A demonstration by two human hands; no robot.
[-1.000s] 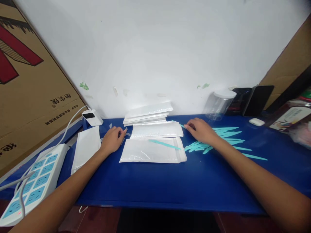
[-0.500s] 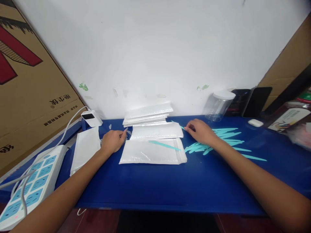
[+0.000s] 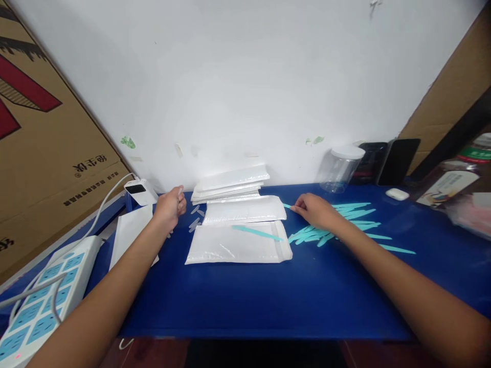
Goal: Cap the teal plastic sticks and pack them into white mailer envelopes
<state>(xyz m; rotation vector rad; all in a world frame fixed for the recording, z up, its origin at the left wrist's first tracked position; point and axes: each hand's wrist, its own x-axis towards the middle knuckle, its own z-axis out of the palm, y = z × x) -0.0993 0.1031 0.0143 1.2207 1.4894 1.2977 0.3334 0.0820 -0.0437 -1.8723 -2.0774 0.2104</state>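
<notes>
Left hand [image 3: 169, 208] has been moved toward the tabletop's [image 3: 230, 301] left edge, fingers curled, contents undeterminable. Teal strip [image 3: 287, 206] is pinched by the right hand [image 3: 312, 210]; light grip is advised.

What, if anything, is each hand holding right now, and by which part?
The right hand appears to pinch a teal strip by its right end. The left hand is curled; whether it holds anything small cannot be told.

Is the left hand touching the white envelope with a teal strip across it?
Apart: the head view shows blue tabletop between the left hand and that white envelope.
</notes>
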